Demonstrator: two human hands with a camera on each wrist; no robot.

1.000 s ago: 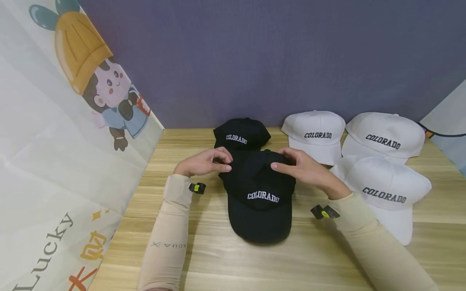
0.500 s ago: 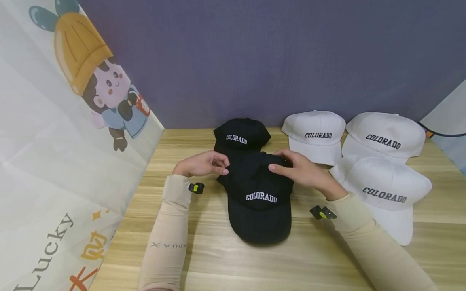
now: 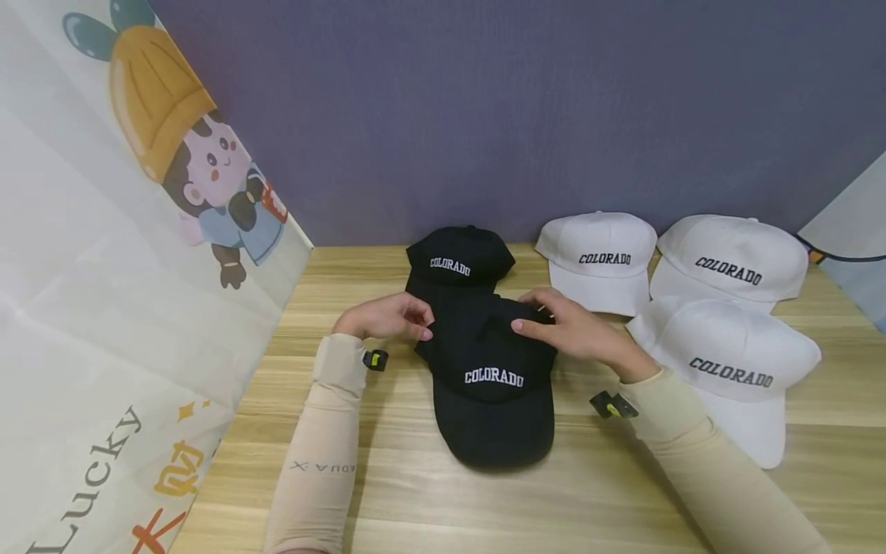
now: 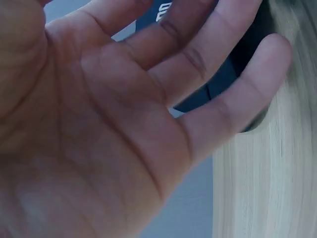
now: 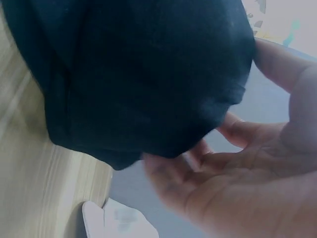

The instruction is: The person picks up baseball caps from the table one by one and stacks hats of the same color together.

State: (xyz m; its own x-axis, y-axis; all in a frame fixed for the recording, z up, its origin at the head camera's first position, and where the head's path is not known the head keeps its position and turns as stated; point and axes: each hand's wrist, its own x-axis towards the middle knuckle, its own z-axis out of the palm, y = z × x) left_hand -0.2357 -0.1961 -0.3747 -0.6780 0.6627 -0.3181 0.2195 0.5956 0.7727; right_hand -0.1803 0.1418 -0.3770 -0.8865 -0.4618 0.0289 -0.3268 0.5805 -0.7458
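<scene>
A black baseball cap (image 3: 494, 431) with white COLORADO lettering lies at the table's middle, brim toward me. My right hand (image 3: 574, 327) holds the right side of its crown, thumb in front and fingers behind; the right wrist view shows the thumb and fingers around the dark cloth (image 5: 148, 84). On the crown's left side, my left hand (image 3: 388, 317) pinches the edge between thumb and forefinger. Its other fingers stand spread in the left wrist view, partly covering dark cap cloth (image 4: 198, 99). Right behind, a second black cap (image 3: 460, 250) has its brim partly hidden by the front one.
White COLORADO caps stand to the right: one at the back (image 3: 598, 238), another at the back right (image 3: 734, 250), and a third in front (image 3: 737, 362), near my right forearm. A grey-blue panel (image 3: 519, 115) rises behind the wooden table (image 3: 388, 492); a printed sheet (image 3: 69, 308) hangs left.
Both hands have eased slightly toward me, the crown's top coming with them. The lettering has shifted a little left and down. More of the rear black cap's brim shows.
</scene>
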